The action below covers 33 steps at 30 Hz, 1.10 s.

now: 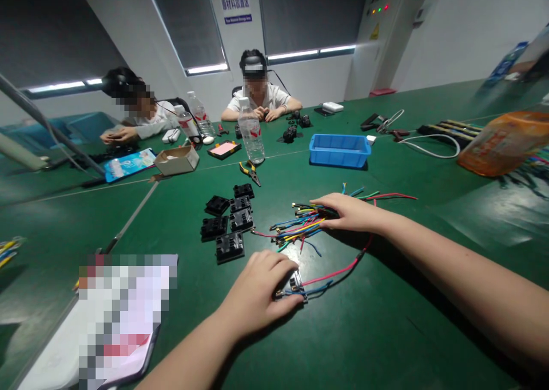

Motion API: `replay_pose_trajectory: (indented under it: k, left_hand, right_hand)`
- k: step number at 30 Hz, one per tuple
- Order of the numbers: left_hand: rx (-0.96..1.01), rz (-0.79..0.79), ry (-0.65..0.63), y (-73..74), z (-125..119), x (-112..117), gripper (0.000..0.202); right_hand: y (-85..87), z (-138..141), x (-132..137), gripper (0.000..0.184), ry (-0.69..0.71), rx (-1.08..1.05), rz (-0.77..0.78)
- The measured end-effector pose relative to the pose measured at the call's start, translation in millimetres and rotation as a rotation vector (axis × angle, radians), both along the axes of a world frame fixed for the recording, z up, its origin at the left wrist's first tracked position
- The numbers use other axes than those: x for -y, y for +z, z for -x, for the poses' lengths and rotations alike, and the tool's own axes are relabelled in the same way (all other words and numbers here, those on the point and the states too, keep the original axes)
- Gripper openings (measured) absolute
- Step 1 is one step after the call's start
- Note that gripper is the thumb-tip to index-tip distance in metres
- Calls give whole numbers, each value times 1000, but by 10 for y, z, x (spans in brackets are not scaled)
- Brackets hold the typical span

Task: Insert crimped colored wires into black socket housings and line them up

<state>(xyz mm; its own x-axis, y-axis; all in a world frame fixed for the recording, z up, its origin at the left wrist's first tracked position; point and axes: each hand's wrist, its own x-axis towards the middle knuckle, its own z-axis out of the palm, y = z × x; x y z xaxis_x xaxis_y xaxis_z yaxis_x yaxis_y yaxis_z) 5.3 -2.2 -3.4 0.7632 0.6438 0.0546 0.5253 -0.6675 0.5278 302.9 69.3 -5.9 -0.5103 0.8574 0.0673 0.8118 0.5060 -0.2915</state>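
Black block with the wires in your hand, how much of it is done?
Done: a red wire and blue ones already run from the black connector block gripped by the left hand. In hand: the right hand rests on the loose coloured wires. Left: several bare black blocks lie beside them.
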Motion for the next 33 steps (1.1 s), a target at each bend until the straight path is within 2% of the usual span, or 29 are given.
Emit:
replay_pose_trajectory:
  k: [2, 4, 9, 12, 19, 23, 26, 30, 33]
  left_hand:
    - [8, -1, -5, -3, 17, -4, 37]
    - [16, -2, -8, -9, 32, -12, 38]
    - [25, -4, -3, -18, 46, -30, 37]
    - [14, -3, -1, -7, 53, -27, 38]
    - [-24, -61, -4, -1, 20, 21, 37]
    - [-56, -144, -42, -28, -116, 64, 38]
    - [-84, -212, -55, -39, -262, 68, 39]
    - [-97, -244, -73, -30, -451, 48, 39]
    - [-111, -242, -51, -15, -528, 60, 39]
  right_hand:
    - [69, 99, -6, 53, 33, 7, 27]
    - [109, 177, 10, 56, 31, 20, 44]
    - [87, 325, 103, 97, -16, 57, 78]
    - [67, 413, 158, 105, -29, 86, 66]
    - [130, 419, 153, 58, 21, 131, 52]
    - [132, 448, 94, 33, 40, 183, 53]
    - [125, 511, 64, 21, 37, 228, 51]
    - [148, 570, 53, 19, 13, 255, 50]
    - [260, 456, 30, 36, -17, 235, 62]
